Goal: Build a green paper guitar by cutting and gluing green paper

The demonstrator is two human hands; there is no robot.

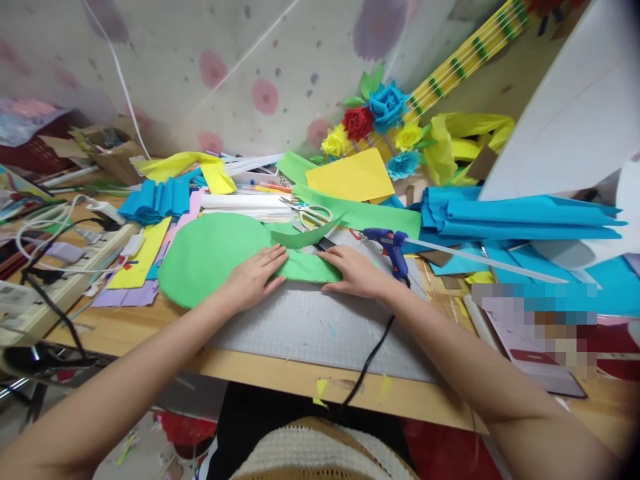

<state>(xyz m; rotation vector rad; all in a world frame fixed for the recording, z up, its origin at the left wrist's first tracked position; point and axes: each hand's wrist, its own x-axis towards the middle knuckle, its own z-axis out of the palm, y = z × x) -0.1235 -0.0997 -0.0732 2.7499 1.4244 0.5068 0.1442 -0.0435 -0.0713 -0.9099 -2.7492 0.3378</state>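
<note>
A large rounded sheet of green paper (210,257) lies on the grey cutting mat (320,327), with a folded green strip running right from it. My left hand (253,277) lies flat on the green paper, fingers stretched out. My right hand (353,270) presses flat on the right end of the folded green strip, fingers together and extended. Neither hand holds anything.
A blue glue gun (393,243) with a black cord sits just right of my right hand. Scissors (310,212) lie behind the green paper. Blue crepe paper (505,217), yellow sheets (350,177), paper flowers (373,120) and a power strip (65,267) crowd the wooden table.
</note>
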